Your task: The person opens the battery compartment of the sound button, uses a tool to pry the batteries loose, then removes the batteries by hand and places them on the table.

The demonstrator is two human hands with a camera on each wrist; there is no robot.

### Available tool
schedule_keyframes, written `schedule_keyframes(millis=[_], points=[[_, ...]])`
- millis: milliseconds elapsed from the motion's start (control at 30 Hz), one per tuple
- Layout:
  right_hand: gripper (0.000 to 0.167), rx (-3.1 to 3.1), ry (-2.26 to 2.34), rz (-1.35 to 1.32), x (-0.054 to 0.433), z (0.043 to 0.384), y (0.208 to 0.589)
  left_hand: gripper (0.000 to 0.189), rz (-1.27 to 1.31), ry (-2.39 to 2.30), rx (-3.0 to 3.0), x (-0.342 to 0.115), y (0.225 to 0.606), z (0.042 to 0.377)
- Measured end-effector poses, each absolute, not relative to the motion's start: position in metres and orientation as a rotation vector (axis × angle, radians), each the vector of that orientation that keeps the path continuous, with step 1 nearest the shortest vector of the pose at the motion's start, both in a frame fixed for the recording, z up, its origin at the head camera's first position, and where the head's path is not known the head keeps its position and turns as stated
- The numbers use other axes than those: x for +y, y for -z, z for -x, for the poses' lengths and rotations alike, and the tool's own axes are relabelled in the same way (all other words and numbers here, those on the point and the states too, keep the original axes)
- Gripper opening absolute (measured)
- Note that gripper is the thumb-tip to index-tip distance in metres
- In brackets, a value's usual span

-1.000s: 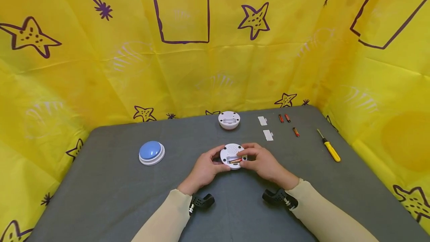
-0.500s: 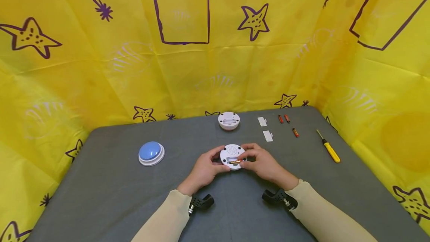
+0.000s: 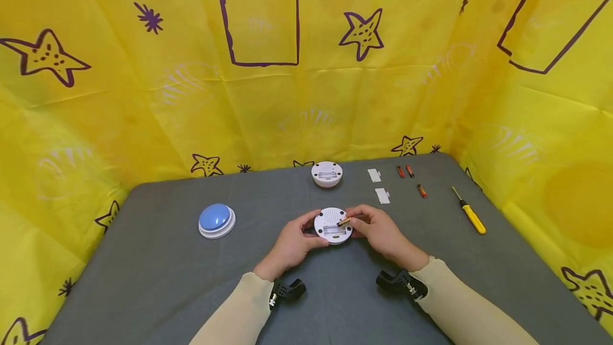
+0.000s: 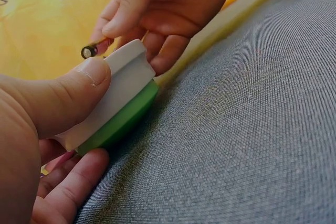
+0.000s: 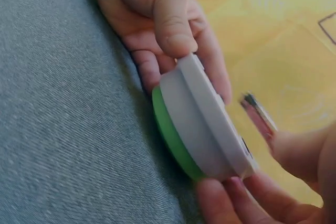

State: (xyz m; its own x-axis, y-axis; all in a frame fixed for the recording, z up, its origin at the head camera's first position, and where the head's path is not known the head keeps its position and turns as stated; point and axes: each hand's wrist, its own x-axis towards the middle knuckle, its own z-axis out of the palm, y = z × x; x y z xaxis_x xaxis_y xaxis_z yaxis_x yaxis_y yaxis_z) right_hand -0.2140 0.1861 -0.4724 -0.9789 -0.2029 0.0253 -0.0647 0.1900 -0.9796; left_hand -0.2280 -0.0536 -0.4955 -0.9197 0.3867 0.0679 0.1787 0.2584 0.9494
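Note:
My left hand (image 3: 291,241) grips the left side of a round white push-button buzzer (image 3: 330,216), thumb near its front edge. It is turned underside up; its green dome (image 4: 123,116) faces down in the left wrist view. Between thumb and finger of my right hand (image 3: 380,233) is a small red-and-black battery (image 3: 344,222), held tilted just above the battery compartment. In the right wrist view, the battery (image 5: 258,116) is apart from the casing, while other right fingers (image 5: 215,203) touch the buzzer's rim.
Behind stands another upturned white buzzer (image 3: 327,174) with its compartment uncovered. Right of it lie two white battery covers (image 3: 382,196), several loose batteries (image 3: 422,191) and a yellow-handled screwdriver (image 3: 472,217). A blue-domed buzzer (image 3: 215,220) sits at left. Yellow cloth (image 3: 263,116) borders the grey table.
The battery lay in the compartment under my right fingers; now my right hand has lifted it out and tilted it. My left hand keeps its grip on the buzzer.

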Motion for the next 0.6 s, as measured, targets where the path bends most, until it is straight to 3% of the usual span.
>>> schedule_keyframes(millis=[400, 600], points=[[0.036, 1.777, 2.463, -0.037, 0.214, 0.228, 0.466, 0.075, -0.519, -1.740, 2.327, -0.055, 0.494, 0.226], [0.032, 1.652, 2.544, -0.161, 0.225, 0.232, 0.462, 0.075, -0.503, -1.726, 2.331, -0.054, 0.493, 0.225]])
